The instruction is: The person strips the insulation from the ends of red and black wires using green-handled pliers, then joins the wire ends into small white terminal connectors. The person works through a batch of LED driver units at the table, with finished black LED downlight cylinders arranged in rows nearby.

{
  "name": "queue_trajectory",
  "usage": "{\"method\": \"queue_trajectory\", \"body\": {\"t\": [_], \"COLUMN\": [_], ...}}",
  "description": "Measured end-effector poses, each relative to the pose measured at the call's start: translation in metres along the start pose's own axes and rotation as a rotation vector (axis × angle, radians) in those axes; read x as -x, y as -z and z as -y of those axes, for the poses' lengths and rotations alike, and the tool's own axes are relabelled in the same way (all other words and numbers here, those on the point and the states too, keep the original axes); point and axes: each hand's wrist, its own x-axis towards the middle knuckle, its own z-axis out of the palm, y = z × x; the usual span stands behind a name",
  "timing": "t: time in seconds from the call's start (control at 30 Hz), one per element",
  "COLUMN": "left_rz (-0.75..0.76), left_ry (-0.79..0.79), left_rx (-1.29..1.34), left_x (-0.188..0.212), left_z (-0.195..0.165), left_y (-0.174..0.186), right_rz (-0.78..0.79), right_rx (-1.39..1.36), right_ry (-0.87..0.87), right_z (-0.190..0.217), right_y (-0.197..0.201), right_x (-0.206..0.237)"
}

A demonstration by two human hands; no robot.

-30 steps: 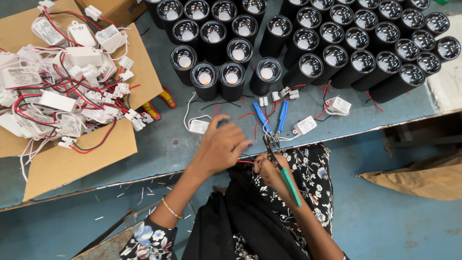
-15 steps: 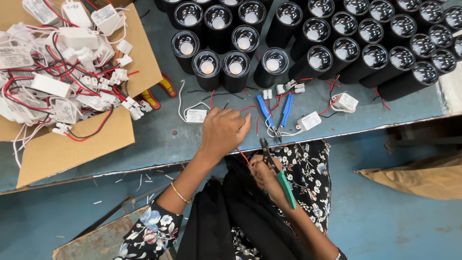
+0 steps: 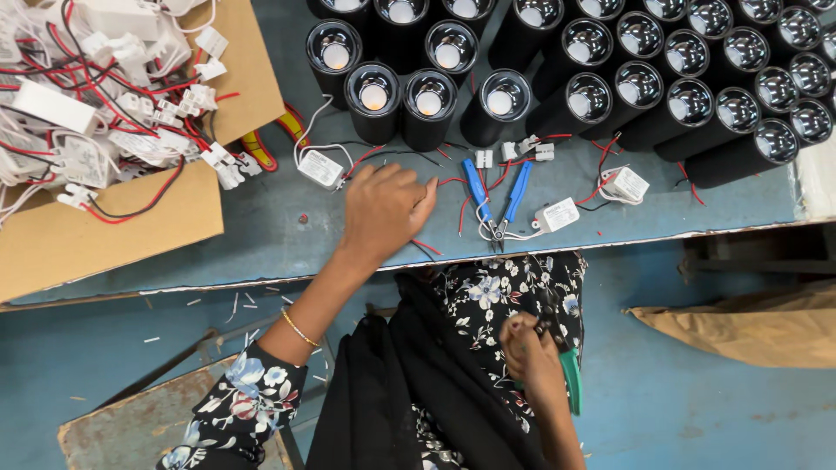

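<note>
Left hand stretched out onto the blue bench, right hand drawn back to the lap with a green-handled tool.

A cardboard sheet piled with white drivers and red wires lies far left. The left hand reaches forward, palm down, fingers loosely curled together over the thin wires before the black cylindrical lamps; earlier it hovered nearer the bench edge. Blue-handled pliers lie just right of it. The right hand, fingers closed round the green-handled tool, now sits lower, over the floral dress.
</note>
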Motion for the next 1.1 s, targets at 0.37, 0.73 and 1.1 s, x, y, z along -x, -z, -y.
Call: {"method": "queue_trajectory", "body": {"t": [0.37,0.73,1.1], "left_rz": [0.157,0.349,0.579], "left_ry": [0.079,-0.119,0.071], "left_rx": [0.068,0.273,0.288], "left_x": [-0.01,0.006,0.014], "left_z": [-0.012,-0.023,-0.022], "left_y": [0.036,0.094,0.074], "right_rz": [0.0,-0.067,0.183], "right_rx": [0.586,0.736,0.723], "right_ry": [0.562,0.429,0.495], "right_z": [0.101,0.093,0.096], "right_y": [-0.085,-0.071,-0.053], "right_x": [-0.015,-0.007,0.005]}}
